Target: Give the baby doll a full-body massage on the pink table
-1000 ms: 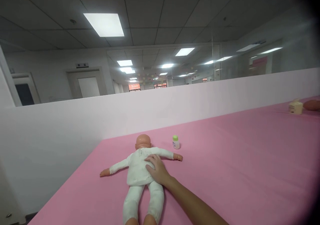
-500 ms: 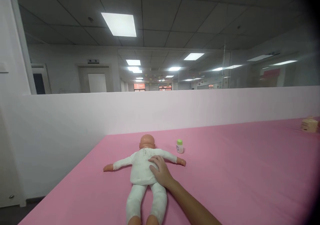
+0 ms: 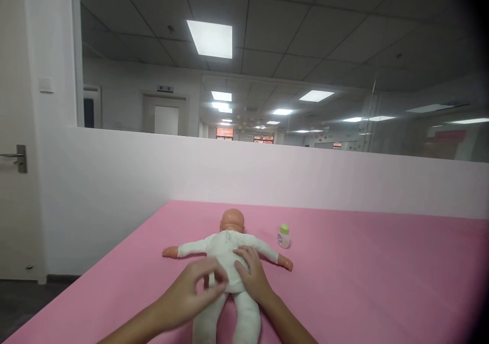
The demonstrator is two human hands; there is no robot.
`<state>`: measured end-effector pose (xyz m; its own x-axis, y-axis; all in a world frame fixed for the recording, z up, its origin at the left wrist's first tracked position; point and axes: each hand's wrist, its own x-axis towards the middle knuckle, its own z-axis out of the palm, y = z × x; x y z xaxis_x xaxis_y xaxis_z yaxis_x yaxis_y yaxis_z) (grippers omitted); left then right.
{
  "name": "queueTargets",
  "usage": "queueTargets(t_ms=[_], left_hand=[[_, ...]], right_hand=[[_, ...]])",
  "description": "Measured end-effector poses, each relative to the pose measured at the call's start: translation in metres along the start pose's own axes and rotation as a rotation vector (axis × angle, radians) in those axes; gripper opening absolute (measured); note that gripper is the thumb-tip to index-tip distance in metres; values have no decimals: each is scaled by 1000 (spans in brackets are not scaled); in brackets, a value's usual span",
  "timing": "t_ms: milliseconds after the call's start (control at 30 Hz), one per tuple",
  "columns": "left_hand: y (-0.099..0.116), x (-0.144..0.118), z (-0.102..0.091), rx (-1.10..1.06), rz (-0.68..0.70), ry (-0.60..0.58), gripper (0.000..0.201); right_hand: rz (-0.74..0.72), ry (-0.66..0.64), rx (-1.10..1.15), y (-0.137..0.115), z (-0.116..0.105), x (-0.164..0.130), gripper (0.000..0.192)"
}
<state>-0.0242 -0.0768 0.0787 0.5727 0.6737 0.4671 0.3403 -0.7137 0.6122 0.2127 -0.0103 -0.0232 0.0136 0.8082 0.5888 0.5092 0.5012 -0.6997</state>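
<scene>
Doll [image 3: 225,252] in white lies near the pink table's [image 3: 362,272] far-left corner by a white partition [image 3: 153,181], right hand [image 3: 252,275] pressed flat on it, left hand [image 3: 194,295] loosely curled above.

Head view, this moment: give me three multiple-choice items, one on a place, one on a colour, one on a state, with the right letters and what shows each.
1. Where does the small bottle stand?
A. On the pink surface, beside the doll's arm
B. On the doll's back
C. In the left hand

2. What colour is the bottle's cap?
A. Red
B. Green
C. Black

3. How does the doll lie?
A. Sitting upright
B. Curled on its side
C. Flat, face down, arms spread

Key: 1 A, it stands apart from the doll, near the outstretched arm. 2 B, the cap is pale green. 3 C, the right hand rests on its back and the left hand is over its lower body.
</scene>
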Motion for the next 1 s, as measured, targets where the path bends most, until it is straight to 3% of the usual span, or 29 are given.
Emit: queueTargets(t_ms=[100, 167, 267, 400, 567, 1000], left_hand=[[-40, 48, 21, -4, 14, 198, 13], [-68, 62, 37, -5, 17, 225, 13], [-101, 60, 52, 2, 44, 212, 21], [-126, 50, 53, 18, 25, 236, 26], [-137, 50, 57, 42, 51, 215, 37], [-128, 53, 60, 0, 102, 195, 35]], right_hand=[[15, -9, -13, 0, 0, -1, 30], [21, -21, -28, 2, 0, -1, 31], [28, -37, -50, 4, -1, -4, 34], [23, -42, -69, 4, -4, -6, 37], [-4, -43, -59, 6, -6, -7, 38], [14, -64, -67, 0, -10, -8, 36]])
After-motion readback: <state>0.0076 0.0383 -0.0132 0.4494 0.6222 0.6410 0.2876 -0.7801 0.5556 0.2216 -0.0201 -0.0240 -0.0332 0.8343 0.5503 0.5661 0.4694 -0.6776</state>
